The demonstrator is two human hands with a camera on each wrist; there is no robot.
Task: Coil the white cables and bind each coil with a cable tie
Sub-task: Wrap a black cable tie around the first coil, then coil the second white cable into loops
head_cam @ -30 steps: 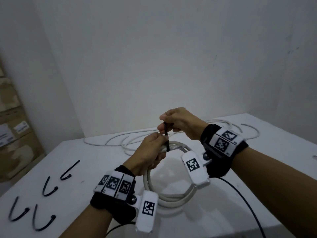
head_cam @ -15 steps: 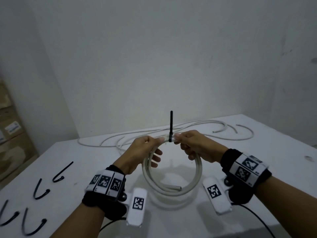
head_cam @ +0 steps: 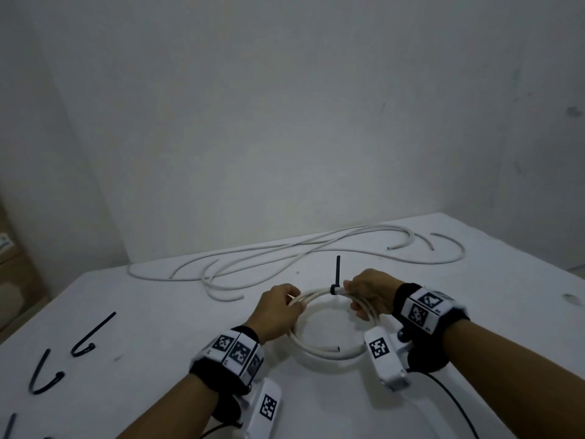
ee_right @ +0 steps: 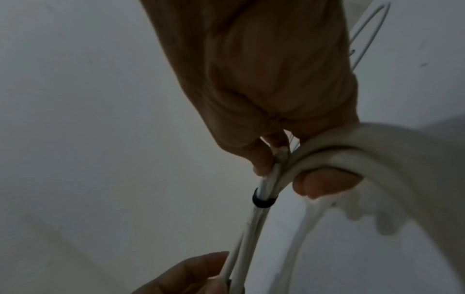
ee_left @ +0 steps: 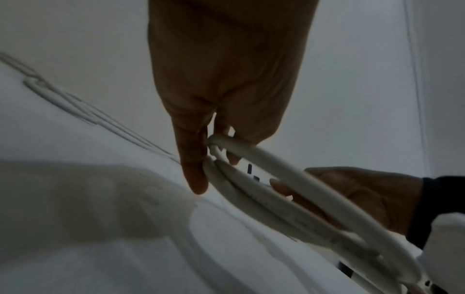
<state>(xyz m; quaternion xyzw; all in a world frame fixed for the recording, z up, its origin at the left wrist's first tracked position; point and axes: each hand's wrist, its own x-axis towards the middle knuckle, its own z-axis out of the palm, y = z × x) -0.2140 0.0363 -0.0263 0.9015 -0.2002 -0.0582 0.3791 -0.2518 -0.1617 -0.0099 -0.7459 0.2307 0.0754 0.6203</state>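
Since half a second ago the coil [head_cam: 329, 350] has dropped lower over the table [head_cam: 158, 312] and lies flatter, and both hands have come down with it. The left hand [head_cam: 278, 312] now grips the coil's strands at about 10 o'clock on the ring, fingers curled round them, where before it pinched right beside the cable tie [head_cam: 336, 280]. The right hand [head_cam: 368, 293] keeps its grip just right of the tie, at about 1 o'clock, thumb and fingers wrapped round the bundled strands. The tie is cinched round the coil and its black tail stands upright, as before.

The table is white and set in a corner of plain white walls [head_cam: 285, 122]. Loose white cables [head_cam: 285, 258] sprawl along its far edge, toward 12 o'clock from the coil. Spare black ties [head_cam: 91, 337] lie at 9 o'clock near the table's left edge. Cardboard boxes [head_cam: 15, 280] stand past that edge.
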